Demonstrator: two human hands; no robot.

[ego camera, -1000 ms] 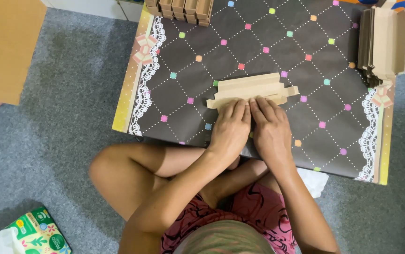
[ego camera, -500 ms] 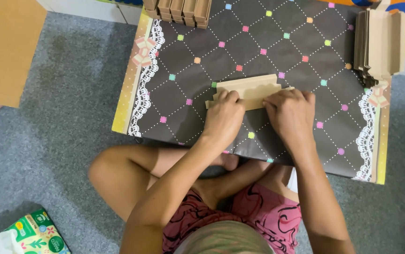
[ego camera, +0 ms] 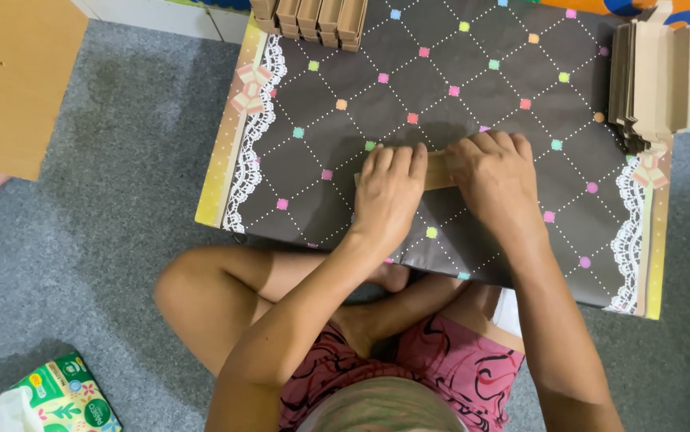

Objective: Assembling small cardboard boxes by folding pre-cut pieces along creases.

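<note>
Cardboard piece (ego camera: 439, 170) lies lengthwise left-right under both hands.

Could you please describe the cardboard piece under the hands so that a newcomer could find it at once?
On the dark patterned board, look mid-way, where the left hand and right hand press a flat tan cardboard piece. Unlike the stacks at the edges, it lies alone.

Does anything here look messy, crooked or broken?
Nothing stands out. Both hands, left hand and right hand, press a flat cardboard piece on the dotted dark board. The folded cardboard stacks at the top edge and right edge sit tidy.
</note>
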